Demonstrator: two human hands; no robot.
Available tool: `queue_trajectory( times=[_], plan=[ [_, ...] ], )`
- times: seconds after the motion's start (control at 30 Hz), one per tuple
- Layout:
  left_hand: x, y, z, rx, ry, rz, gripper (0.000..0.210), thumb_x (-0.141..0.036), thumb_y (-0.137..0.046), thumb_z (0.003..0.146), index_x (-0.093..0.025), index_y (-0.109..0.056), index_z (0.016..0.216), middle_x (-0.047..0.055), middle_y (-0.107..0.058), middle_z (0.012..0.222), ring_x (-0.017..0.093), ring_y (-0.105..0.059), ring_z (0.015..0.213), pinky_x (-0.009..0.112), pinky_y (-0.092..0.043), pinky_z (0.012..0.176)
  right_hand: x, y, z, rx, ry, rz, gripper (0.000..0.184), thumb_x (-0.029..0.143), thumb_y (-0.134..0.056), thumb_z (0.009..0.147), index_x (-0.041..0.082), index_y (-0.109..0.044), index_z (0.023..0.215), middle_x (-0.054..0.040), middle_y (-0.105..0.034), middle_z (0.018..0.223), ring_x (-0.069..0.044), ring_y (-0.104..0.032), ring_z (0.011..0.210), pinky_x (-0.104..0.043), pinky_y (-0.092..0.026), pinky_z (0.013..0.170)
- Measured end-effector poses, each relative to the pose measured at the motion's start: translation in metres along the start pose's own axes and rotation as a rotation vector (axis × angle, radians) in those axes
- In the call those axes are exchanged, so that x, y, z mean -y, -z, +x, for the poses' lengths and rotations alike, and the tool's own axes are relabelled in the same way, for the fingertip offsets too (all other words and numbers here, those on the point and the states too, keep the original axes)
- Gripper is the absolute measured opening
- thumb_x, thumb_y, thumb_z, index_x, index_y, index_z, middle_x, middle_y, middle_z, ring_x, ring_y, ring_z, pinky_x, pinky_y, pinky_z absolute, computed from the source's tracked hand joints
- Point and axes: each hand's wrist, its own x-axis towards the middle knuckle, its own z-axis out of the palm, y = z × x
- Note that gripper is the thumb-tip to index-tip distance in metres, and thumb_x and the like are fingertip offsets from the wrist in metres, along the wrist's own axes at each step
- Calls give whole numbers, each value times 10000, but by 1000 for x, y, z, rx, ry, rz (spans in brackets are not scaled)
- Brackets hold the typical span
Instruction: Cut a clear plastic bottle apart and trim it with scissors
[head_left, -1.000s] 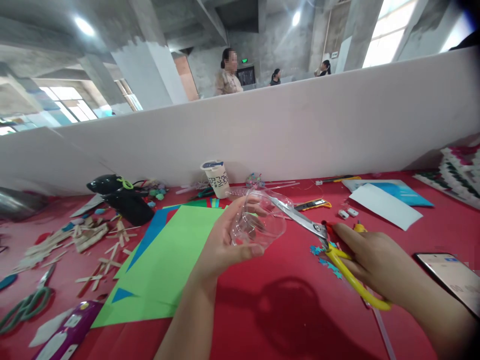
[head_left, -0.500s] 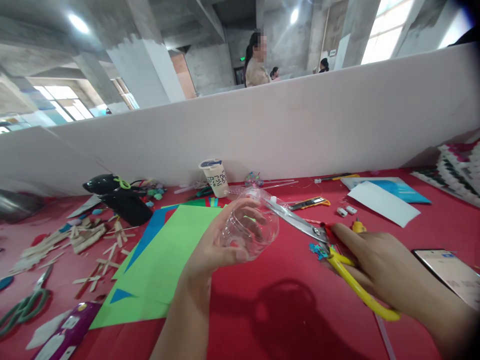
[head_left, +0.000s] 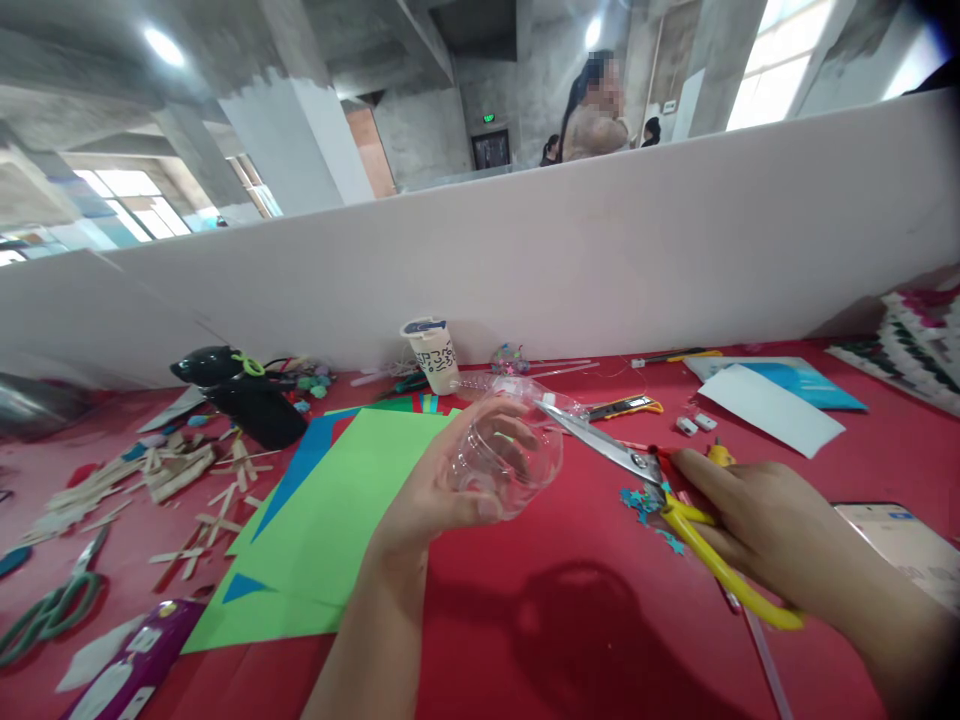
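Note:
My left hand is wrapped around a clear plastic bottle piece, held above the red table with its rounded open end facing right. Yellow-handled scissors are in my right hand, fingers curled in the handles. Their blades point up and left, with the tips at the plastic's upper edge. How far the blades are parted is hard to see. Teal star sequins lie on the table below the scissors' pivot.
Green paper lies left, near wooden sticks and green-handled scissors. A paper cup stands by the white partition. A utility knife lies behind the scissors; a phone is at right.
My hands, the plastic piece and the scissors keep nearly the same pose, with a slight shift right in view. More teal stars show under the scissors. A person beyond the partition has moved right.

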Motion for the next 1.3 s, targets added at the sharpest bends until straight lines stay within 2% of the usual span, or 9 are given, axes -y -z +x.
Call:
queue_trajectory(
  times=[0.2,0.5,0.77,0.83,0.97,1.03,1.1,1.17,1.3],
  plan=[
    [6,-2,0,66,17,-56,665,-476,-770,640,-269,-571,1239,79,-596,1029,186,-567,779,274,-439,610,6,9,1,14,27,-13,386,522,-211,985,217,-435,908,17,-519,437,-258,-552,346,-266,-171,427],
    [10,0,2,75,-4,-99,675,-452,-774,638,-258,-573,1253,71,-592,1025,174,-549,781,273,-463,638,4,-3,-2,126,-79,-22,296,521,-395,930,233,-429,874,4,-547,464,-280,-572,395,-273,-129,442],
    [15,8,5,129,11,-149,760,-483,-771,605,-225,-513,1272,104,-599,1082,207,-594,800,326,-515,668,1,-8,-3,217,-136,62,332,581,-342,923,261,-366,839,8,-539,488,-279,-565,433,-280,-163,458],
    [14,3,7,45,3,-96,753,-461,-760,637,-256,-465,1299,103,-568,1164,238,-610,905,346,-523,731,4,-4,-1,243,-166,116,303,540,-267,960,273,-339,837,22,-537,504,-251,-547,437,-282,-202,450],
    [13,-19,8,-316,-180,208,504,-402,-626,822,-297,-446,1281,96,-501,1312,274,-547,1143,428,-481,926,12,8,5,312,-337,258,333,555,-211,961,289,-259,767,37,-517,525,-220,-486,459,-294,-295,488],
    [15,-30,8,-431,-240,373,531,-424,-616,828,-295,-434,1310,106,-466,1360,295,-501,1206,462,-469,955,17,14,7,361,-404,284,347,579,-186,939,291,-245,755,21,-514,536,-243,-481,488,-317,-305,519],
    [16,-37,7,-494,-274,510,707,-400,-737,724,-295,-399,1336,112,-450,1374,307,-501,1197,470,-487,936,21,18,7,411,-410,279,316,538,-157,937,292,-252,765,-3,-539,559,-269,-515,519,-325,-283,519],
    [15,-39,7,-533,-292,575,774,-331,-808,648,-286,-407,1309,109,-479,1332,293,-534,1145,457,-510,904,24,21,7,446,-401,279,280,504,-161,934,287,-258,787,-21,-567,577,-283,-547,529,-320,-257,508],
    [6,-36,7,-488,-274,510,589,-267,-778,693,-261,-473,1197,76,-550,1172,246,-572,1059,417,-527,870,24,25,8,453,-359,297,244,490,-176,931,281,-261,838,-15,-580,588,-286,-565,525,-318,-265,509]
  ],
)
